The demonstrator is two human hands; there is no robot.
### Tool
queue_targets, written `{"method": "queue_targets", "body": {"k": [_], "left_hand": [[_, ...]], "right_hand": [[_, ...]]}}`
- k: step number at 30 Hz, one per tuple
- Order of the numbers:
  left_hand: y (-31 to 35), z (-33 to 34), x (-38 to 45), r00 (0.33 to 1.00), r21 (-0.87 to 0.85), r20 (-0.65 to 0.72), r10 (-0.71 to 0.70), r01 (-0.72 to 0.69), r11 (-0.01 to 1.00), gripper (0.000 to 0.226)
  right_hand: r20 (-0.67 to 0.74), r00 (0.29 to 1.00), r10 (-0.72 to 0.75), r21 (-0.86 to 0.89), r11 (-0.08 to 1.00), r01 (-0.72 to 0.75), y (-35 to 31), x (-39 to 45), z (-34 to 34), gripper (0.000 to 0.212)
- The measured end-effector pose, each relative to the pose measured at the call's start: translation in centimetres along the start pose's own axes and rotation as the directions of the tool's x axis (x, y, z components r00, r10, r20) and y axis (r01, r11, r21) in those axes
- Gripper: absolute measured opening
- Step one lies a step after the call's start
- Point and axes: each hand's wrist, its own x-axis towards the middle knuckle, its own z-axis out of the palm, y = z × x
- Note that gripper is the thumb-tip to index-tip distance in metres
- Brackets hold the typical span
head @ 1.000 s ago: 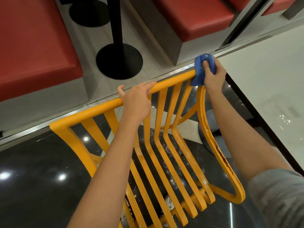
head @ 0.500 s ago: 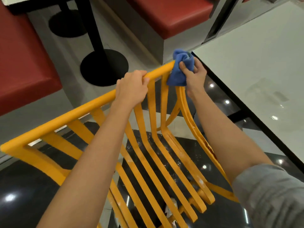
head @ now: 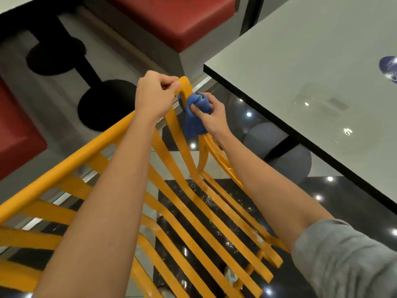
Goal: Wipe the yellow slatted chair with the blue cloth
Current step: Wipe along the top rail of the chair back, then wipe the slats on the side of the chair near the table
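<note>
Head view, the only one. My left hand [head: 155, 94] was curled round the top rail of the chair [head: 71, 160] near its right corner, thumb and fingers pinching the rail and steadying the frame. My right hand [head: 211, 117] gripped the cloth [head: 194, 117], bunched into a wad, fingers wrapped round it. The cloth was pressed against the outer upright just below that corner, right beside my left fingers and nearly touching them; its loose end hung down past my right thumb along the slat.

Step in hand, by my reading: wiping the corner and right edge of the backrest. The seat slats lay below both wrists, with pale specks on several of them near my right forearm, so most of the chair looked not yet wiped. The next move would call for sliding the wad down the upright under firm pressure, then working slat by slat, with the left hand bracing the rail.

Hard to make out: my forearms covered the middle slats. The chair's left end and front edge ran out of frame. The legs did not show. A blue and white object [head: 390, 68] on the table [head: 300, 61], far right of my right fingers, was cut off and blurred; I could not identify it.
</note>
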Motion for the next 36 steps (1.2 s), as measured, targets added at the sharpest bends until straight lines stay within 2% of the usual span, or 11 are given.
{"method": "queue_targets", "body": {"k": [6, 9, 12, 15, 18, 21, 26, 30, 33, 36], "left_hand": [[-0.1, -0.3, -0.2, 1.0, -0.075, 0.015, 0.019, -0.018, 0.997, 0.024], [-0.2, -0.6, -0.3, 0.999, -0.075, 0.03, 0.031, -0.029, 0.997, 0.026], [-0.2, -1.0, -0.4, 0.997, -0.084, 0.074, 0.019, -0.012, 0.996, 0.028], [-0.3, -1.0, -0.3, 0.998, -0.074, 0.06, 0.018, -0.014, 0.997, 0.028], [-0.4, -0.7, -0.4, 0.999, -0.062, 0.032, 0.037, -0.034, 0.998, 0.028], [-0.3, -0.7, -0.7, 0.997, -0.065, 0.033, 0.067, -0.065, 0.996, 0.026], [-0.2, -0.6, -0.9, 0.999, 0.018, 0.002, 0.04, -0.04, 0.999, 0.031], [0.0, -0.5, -0.9, 0.999, 0.022, -0.033, 0.022, -0.021, 1.0, 0.031], [-0.1, -0.7, -0.9, 0.998, -0.038, -0.069, 0.011, -0.013, 0.999, 0.038], [-0.5, -1.0, -0.8, 0.998, -0.075, -0.062, 0.005, -0.009, 0.997, 0.048]], "right_hand": [[-0.055, 0.994, -0.091, 0.074, 0.993, 0.095, -1.5, 1.0, 1.1, 0.026], [-0.036, 0.999, -0.038, 0.117, 0.992, 0.042, -0.3, 0.1, 1.0, 0.024], [0.008, 0.999, 0.044, 0.078, 0.996, -0.045, 2.8, -1.8, -1.1, 0.029], [0.017, 0.996, 0.084, 0.05, 0.995, -0.085, 2.9, -2.3, -1.7, 0.024], [-0.019, 1.0, -0.008, 0.088, 0.996, 0.01, -0.5, -0.5, 0.2, 0.017], [-0.049, 0.996, -0.077, 0.119, 0.989, 0.082, -3.3, 1.5, 1.5, 0.021], [0.032, 0.999, -0.028, -0.037, 0.999, 0.029, 2.3, -2.2, -1.2, 0.034], [0.041, 0.996, 0.083, -0.134, 0.988, -0.077, 5.5, -4.9, -3.7, 0.023], [0.013, 1.0, 0.022, -0.152, 0.988, -0.019, 3.3, -3.8, -2.4, 0.02], [-0.04, 0.995, -0.094, -0.081, 0.993, 0.091, -1.3, -0.8, 0.0, 0.01]]}}
